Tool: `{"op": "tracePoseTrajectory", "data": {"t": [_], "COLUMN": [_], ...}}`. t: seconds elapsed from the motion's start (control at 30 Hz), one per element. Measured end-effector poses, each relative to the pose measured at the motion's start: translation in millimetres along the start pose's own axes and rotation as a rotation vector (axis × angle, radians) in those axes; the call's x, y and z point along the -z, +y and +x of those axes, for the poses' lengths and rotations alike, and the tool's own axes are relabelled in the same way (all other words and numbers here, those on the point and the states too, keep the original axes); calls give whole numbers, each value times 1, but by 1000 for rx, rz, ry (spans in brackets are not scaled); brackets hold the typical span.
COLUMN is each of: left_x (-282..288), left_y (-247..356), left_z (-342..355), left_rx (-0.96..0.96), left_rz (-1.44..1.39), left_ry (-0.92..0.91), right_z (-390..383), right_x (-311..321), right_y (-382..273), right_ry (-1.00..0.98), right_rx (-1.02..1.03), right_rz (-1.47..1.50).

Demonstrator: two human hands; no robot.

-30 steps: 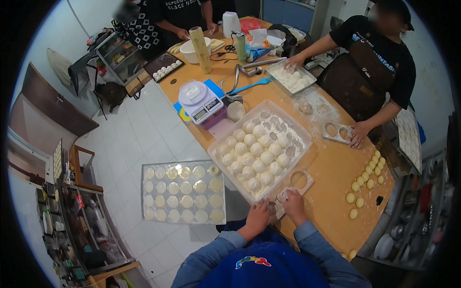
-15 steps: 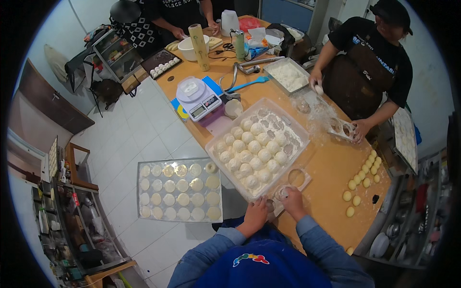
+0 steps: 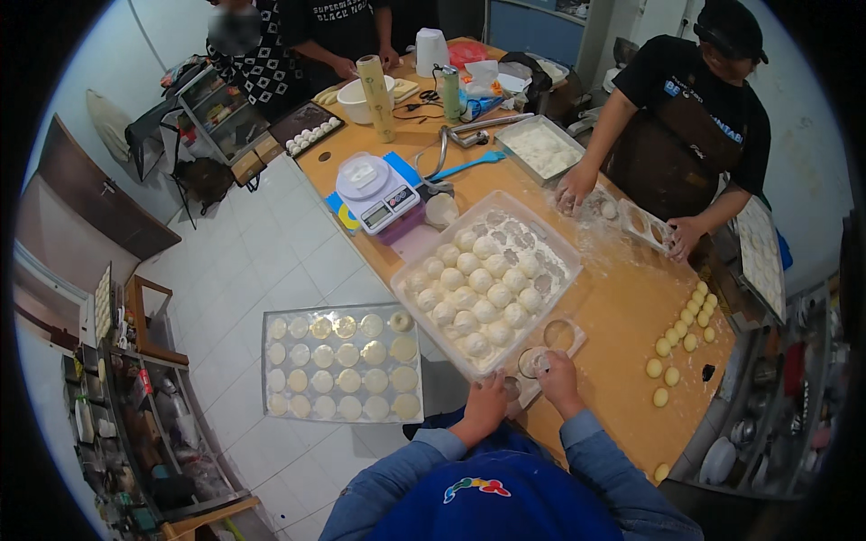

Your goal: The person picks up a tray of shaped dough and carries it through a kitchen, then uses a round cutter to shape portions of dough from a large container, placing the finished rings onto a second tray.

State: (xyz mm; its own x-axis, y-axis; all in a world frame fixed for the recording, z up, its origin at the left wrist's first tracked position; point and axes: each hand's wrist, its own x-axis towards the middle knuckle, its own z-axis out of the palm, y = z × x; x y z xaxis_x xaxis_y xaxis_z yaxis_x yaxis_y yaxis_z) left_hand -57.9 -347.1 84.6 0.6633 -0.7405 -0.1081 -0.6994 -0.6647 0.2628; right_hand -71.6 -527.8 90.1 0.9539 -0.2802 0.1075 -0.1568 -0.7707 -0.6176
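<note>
My left hand (image 3: 484, 403) grips the near-left end of a pale board with round holes (image 3: 572, 336), beside the plastic tub's near corner. My right hand (image 3: 559, 383) has bent fingers at the middle hole; what they pinch or press there is too small to make out. Directly beyond, a translucent tub (image 3: 557, 293) holds several white dough balls (image 3: 483, 308) on flour. At left lies a metal tray (image 3: 267, 388) with several pale flat rounds (image 3: 348, 380). Several small yellow balls (image 3: 672, 374) lie on the wooden table (image 3: 631, 424) to my right.
A co-worker (image 3: 677, 135) at right handles a similar holed board (image 3: 645, 225) near a floury metal tray (image 3: 539, 144). Two people (image 3: 334, 27) work at the far end. A scale (image 3: 374, 194), blue brush (image 3: 483, 158), wrap roll (image 3: 377, 99) and bowl (image 3: 356, 104) stand between.
The co-worker's upper hand has left the floury tray and moved down to the table beside their board. My hands stay at the board, the right one shifted only slightly.
</note>
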Motion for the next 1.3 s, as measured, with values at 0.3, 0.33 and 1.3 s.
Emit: {"op": "tracePoseTrajectory", "data": {"t": [0.3, 0.33, 1.3], "left_x": [-3, -3, -15], "left_y": [1, 0, -2], "left_z": [-2, -3, 2], "left_rx": [11, 8, -2], "left_rz": [43, 71, 74], "left_ry": [13, 4, 44], "right_z": [-2, -3, 7], "right_x": [-15, -15, -5], "right_y": [2, 1, 16], "right_ry": [-40, -49, -20], "right_rx": [57, 52, 150], "right_rz": [-37, -32, 38]}}
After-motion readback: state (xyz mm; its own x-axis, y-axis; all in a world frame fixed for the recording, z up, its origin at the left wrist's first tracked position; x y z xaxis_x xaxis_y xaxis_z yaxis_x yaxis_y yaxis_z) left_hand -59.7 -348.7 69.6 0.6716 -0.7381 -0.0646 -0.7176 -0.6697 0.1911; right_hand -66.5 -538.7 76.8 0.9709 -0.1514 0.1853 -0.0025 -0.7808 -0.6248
